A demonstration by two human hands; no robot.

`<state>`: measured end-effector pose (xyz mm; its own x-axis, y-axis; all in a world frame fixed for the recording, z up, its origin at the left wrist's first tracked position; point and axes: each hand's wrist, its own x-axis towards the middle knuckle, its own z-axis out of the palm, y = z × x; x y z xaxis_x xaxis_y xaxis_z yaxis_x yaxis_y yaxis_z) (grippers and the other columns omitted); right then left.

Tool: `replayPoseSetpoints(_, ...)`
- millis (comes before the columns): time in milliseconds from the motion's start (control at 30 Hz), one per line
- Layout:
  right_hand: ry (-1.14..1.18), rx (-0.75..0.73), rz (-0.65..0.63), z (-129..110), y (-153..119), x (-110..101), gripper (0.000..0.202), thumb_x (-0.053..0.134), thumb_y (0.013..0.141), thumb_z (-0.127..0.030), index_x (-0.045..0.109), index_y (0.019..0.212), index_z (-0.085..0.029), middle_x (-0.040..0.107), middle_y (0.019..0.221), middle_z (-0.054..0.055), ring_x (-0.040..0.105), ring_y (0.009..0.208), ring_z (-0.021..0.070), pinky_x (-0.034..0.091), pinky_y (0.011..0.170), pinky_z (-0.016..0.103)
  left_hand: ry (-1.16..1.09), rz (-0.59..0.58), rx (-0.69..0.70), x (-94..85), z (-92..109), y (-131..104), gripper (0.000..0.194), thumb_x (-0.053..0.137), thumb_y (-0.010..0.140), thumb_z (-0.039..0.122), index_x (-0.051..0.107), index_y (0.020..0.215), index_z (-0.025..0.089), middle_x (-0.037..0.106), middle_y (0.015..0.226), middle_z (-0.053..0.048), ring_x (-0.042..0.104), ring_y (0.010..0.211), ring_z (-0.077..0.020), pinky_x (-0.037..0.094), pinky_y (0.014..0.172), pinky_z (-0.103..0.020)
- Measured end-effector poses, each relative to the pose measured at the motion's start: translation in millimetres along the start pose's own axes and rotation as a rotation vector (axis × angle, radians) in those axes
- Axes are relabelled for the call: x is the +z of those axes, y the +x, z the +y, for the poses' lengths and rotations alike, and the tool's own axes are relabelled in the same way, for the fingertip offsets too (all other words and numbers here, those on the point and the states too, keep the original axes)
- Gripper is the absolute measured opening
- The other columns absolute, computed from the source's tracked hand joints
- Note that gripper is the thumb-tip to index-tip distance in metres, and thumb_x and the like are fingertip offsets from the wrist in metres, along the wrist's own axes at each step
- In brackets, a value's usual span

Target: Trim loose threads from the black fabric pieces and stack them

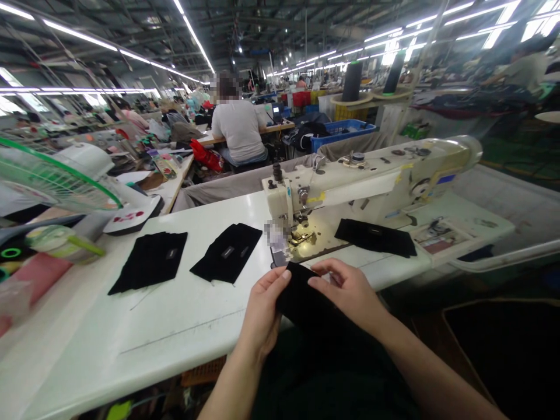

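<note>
Between my two hands, in front of the sewing machine (350, 181), hangs a piece of black fabric (301, 294). My left hand (265, 303) pinches its upper left corner, thumb on top. On the other side my right hand (350, 291) is closed at the fabric's upper right edge, thumb and fingers bent together. The machine's needle area and metal plate (312, 248) lie just beyond the fabric. Black fabric pieces with small labels rest on the white table: a stack (151, 262) at left, another stack (227, 254) nearer the machine, and one piece (376, 237) at right.
A fan with a green rim (56, 175) stands at the table's left, above a pink bundle (37, 286). Thread cones (352, 81) rise behind the machine near a blue crate (343, 133). A person in a light shirt (238, 131) sits ahead, back turned.
</note>
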<state>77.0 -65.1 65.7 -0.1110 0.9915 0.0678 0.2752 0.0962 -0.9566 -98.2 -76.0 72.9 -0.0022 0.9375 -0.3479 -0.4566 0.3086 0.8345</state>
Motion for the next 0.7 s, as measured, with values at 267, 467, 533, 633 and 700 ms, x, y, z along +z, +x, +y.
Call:
replayPoseSetpoints(267,0.093,0.084,0.147,1,3,9,0.027,0.067,0.079,-0.045,0.065,0.071,-0.019,0.061,0.063,-0.002,0.052,0.059,0.0141,0.042,0.056,0.025,-0.214,-0.055,-0.078,10.1,-19,-11,0.044,0.081,0.071,0.038,0.072,0.106,0.013,0.076,0.102,-0.012,0.069,0.1,-0.0287,0.055,0.088,-0.034)
replayPoseSetpoints(467,-0.033,0.035,0.293,5,6,2,0.03,0.065,0.081,-0.045,0.063,0.065,-0.02,0.063,0.063,-0.001,0.052,0.058,0.0145,0.042,0.058,0.026,-0.221,0.061,-0.225,17.0,-18,-8,0.033,0.067,0.085,0.03,0.068,0.113,0.012,0.075,0.106,-0.014,0.069,0.103,-0.0294,0.056,0.09,-0.039)
replayPoseSetpoints(533,-0.033,0.021,0.379,7,7,-3,0.036,0.061,0.084,-0.05,0.06,0.063,-0.021,0.061,0.059,-0.001,0.053,0.057,0.015,0.043,0.06,0.027,-0.262,0.038,-0.225,14.8,-14,-5,0.03,0.063,0.088,0.031,0.069,0.11,0.01,0.074,0.106,-0.015,0.069,0.103,-0.0297,0.058,0.088,-0.04)
replayPoseSetpoints(633,-0.019,-0.012,0.311,8,8,-4,0.043,0.05,0.091,-0.053,0.061,0.066,-0.021,0.06,0.059,0.0,0.055,0.061,0.0163,0.043,0.061,0.027,-0.29,0.044,-0.205,12.1,-12,-2,0.028,0.062,0.089,0.029,0.069,0.108,0.009,0.074,0.107,-0.015,0.069,0.103,-0.0291,0.059,0.086,-0.039)
replayPoseSetpoints(700,-0.059,-0.073,0.227,9,7,0,0.036,0.054,0.091,-0.05,0.064,0.073,-0.021,0.063,0.068,0.001,0.056,0.064,0.0162,0.043,0.061,0.027,-0.292,0.062,-0.199,11.9,-12,-2,0.027,0.063,0.088,0.027,0.069,0.108,0.009,0.074,0.105,-0.015,0.07,0.101,-0.0284,0.059,0.085,-0.037)
